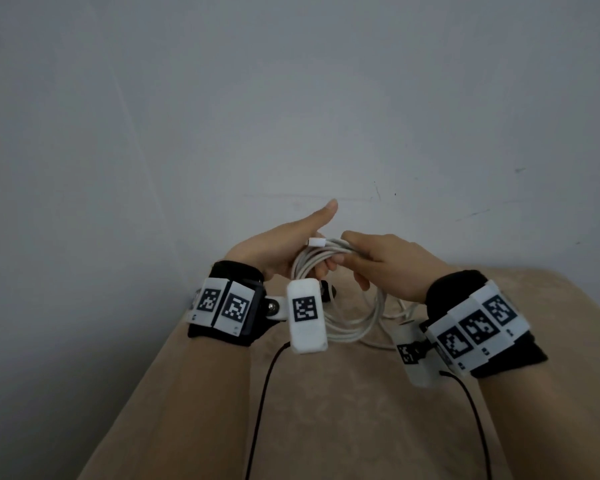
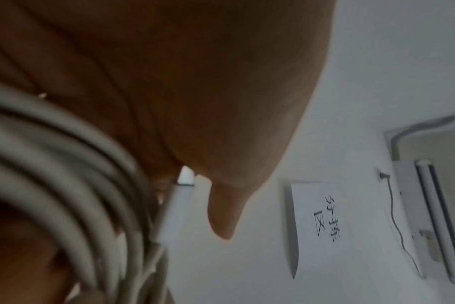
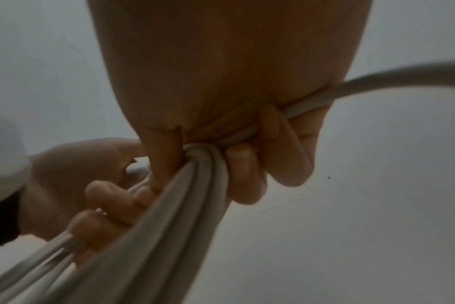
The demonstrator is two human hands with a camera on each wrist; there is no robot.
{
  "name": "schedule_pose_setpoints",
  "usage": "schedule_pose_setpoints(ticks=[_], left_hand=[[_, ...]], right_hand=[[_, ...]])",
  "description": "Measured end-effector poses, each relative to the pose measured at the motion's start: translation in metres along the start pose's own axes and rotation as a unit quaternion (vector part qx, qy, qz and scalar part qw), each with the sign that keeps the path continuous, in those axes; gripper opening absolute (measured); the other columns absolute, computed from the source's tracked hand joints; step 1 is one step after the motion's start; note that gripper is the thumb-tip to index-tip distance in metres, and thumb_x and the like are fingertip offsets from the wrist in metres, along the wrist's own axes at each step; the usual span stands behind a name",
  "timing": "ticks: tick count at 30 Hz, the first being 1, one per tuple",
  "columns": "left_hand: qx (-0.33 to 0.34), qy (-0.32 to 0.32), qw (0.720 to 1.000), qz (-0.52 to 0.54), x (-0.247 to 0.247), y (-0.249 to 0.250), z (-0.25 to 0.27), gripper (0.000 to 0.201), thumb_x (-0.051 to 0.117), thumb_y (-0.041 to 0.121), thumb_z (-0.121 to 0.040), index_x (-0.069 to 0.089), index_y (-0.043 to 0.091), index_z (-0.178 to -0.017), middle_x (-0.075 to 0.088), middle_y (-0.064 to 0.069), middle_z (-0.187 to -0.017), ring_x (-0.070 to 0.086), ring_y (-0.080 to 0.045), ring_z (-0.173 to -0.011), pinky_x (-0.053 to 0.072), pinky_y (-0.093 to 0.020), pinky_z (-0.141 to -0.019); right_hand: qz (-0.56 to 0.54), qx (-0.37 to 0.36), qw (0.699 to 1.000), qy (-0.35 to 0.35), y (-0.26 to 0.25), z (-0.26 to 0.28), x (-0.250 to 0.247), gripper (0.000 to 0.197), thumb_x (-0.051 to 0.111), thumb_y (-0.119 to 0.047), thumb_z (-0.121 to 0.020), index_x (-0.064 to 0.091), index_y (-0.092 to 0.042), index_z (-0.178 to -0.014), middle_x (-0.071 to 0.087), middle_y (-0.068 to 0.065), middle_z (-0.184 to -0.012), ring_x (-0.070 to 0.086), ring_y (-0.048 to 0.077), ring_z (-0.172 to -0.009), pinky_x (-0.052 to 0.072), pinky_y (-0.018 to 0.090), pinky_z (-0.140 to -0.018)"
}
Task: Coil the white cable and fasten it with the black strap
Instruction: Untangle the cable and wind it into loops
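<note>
Both hands clasp the coiled white round cable [image 1: 340,299]: left hand [image 1: 284,251] beneath, right hand [image 1: 388,268] gripping the bundle's top; no black strap visible.

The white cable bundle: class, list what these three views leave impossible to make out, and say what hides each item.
- Black strap: not identifiable in any view.
- White cable: its lower loops in the head view pass behind the white marker block.
- Cable's loose tail: the right wrist view's edge cuts it off, past the right hand.
- Coil count: blurred in the left wrist view.
- Left hand: its palm fills the left wrist view, hiding the fingers' grip.
</note>
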State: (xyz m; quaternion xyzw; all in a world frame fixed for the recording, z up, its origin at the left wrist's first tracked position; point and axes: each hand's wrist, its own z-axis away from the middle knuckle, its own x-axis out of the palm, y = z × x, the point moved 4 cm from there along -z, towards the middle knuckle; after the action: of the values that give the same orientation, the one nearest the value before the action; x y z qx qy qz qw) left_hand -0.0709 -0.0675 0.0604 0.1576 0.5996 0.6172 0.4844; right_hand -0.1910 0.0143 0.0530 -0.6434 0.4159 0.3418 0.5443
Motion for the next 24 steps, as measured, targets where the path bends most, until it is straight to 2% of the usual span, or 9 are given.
schedule_pose_setpoints(ticks=[3,5,8,11,13,16,18,24], left_hand=[[-0.014,0.008,0.994,-0.105,0.004,0.001,-0.001,0.072,0.025,0.072,-0.088,0.063,0.014,-0.069,0.055,0.004,-0.05,0.051,-0.009,-0.046,0.042,-0.021,-0.055],[-0.007,0.009,0.992,-0.123,0.006,0.001,-0.002,0.066,0.028,0.066,-0.092,0.061,0.014,-0.069,0.05,0.006,-0.046,0.047,-0.008,-0.043,0.04,-0.02,-0.052],[0.024,0.01,0.996,-0.083,0.005,0.002,-0.001,0.055,0.034,0.054,-0.097,0.057,0.013,-0.068,0.041,0.009,-0.044,0.038,-0.008,-0.041,0.036,-0.016,-0.046],[0.072,0.047,0.996,-0.036,0.002,0.007,0.001,0.05,0.037,0.051,-0.097,0.053,0.014,-0.067,0.033,0.01,-0.044,0.029,-0.008,-0.04,0.037,-0.021,-0.05],[0.101,0.076,0.992,-0.005,-0.002,0.011,0.002,0.049,0.038,0.05,-0.097,0.048,0.016,-0.063,0.029,0.009,-0.045,0.025,-0.008,-0.039,0.036,-0.025,-0.05],[0.13,0.108,0.984,0.06,-0.008,0.013,0.003,0.049,0.04,0.05,-0.097,0.042,0.018,-0.06,0.026,0.008,-0.048,0.022,-0.009,-0.041,0.031,-0.026,-0.05],[0.139,0.125,0.978,0.094,-0.012,0.012,0.003,0.049,0.04,0.05,-0.097,0.041,0.018,-0.06,0.025,0.009,-0.048,0.021,-0.009,-0.041,0.03,-0.023,-0.047],[0.158,0.148,0.966,0.138,-0.014,0.014,0.003,0.048,0.04,0.049,-0.098,0.039,0.02,-0.061,0.023,0.009,-0.05,0.019,-0.009,-0.042,0.03,-0.021,-0.045]], right_hand=[[0.023,0.008,0.999,-0.021,0.001,-0.001,0.003,0.026,0.036,-0.049,-0.097,0.049,-0.032,-0.082,0.065,-0.005,-0.073,0.054,0.006,-0.062,0.043,0.028,-0.064],[0.027,0.009,0.999,-0.018,0.001,-0.001,0.004,0.024,0.036,-0.05,-0.097,0.048,-0.036,-0.081,0.065,-0.005,-0.072,0.054,0.005,-0.062,0.04,0.027,-0.062],[0.004,0.007,1.0,0.019,0.001,-0.001,0.0,0.022,0.038,-0.051,-0.095,0.054,-0.038,-0.086,0.063,-0.006,-0.069,0.053,0.003,-0.059,0.037,0.025,-0.06],[-0.061,-0.005,0.993,0.103,0.003,-0.002,-0.007,0.031,0.048,-0.052,-0.09,0.059,-0.026,-0.078,0.061,-0.005,-0.06,0.052,0.007,-0.055,0.042,0.032,-0.058],[-0.124,-0.007,0.98,0.153,0.007,-0.001,-0.014,0.033,0.056,-0.049,-0.087,0.06,-0.021,-0.071,0.059,-0.005,-0.055,0.049,0.007,-0.051,0.041,0.031,-0.056],[-0.24,-0.003,0.951,0.194,0.011,0.003,-0.025,0.028,0.067,-0.039,-0.084,0.064,-0.014,-0.071,0.059,-0.007,-0.054,0.048,0.001,-0.047,0.038,0.014,-0.051],[-0.321,-0.003,0.924,0.206,0.011,0.005,-0.03,0.021,0.068,-0.028,-0.084,0.068,-0.008,-0.077,0.062,-0.001,-0.059,0.048,-0.001,-0.043,0.036,0.008,-0.046],[-0.43,0.004,0.883,0.191,0.014,0.007,-0.033,0.017,0.064,-0.022,-0.089,0.071,-0.007,-0.092,0.072,0.004,-0.07,0.029,0.009,-0.04,0.025,0.017,-0.038]])
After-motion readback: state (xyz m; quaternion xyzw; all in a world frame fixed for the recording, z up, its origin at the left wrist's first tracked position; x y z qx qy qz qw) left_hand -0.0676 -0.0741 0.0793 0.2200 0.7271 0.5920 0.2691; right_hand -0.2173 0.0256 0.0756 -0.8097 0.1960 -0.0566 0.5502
